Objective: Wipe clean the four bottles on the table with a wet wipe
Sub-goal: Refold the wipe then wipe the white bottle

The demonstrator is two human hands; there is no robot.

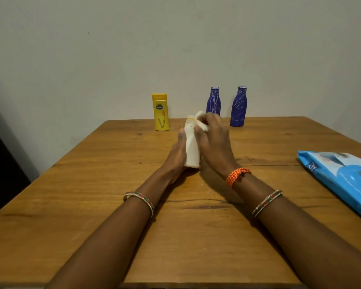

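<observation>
A white bottle [191, 147] is held above the middle of the wooden table [92, 184], its cap end pointing away from me. My left hand [176, 157] grips its lower body from the left. My right hand [214, 140] holds a crumpled white wet wipe [201, 119] against the bottle's neck and cap. At the far edge stand a yellow bottle [161, 112] on the left and two blue bottles [213, 101] [239, 107] with white scribbles on the right; the nearer blue one is partly hidden behind my right hand.
A blue pack of wet wipes [342, 176] lies flat at the table's right edge. A plain wall rises just behind the bottles. Dark floor shows off the table's left side.
</observation>
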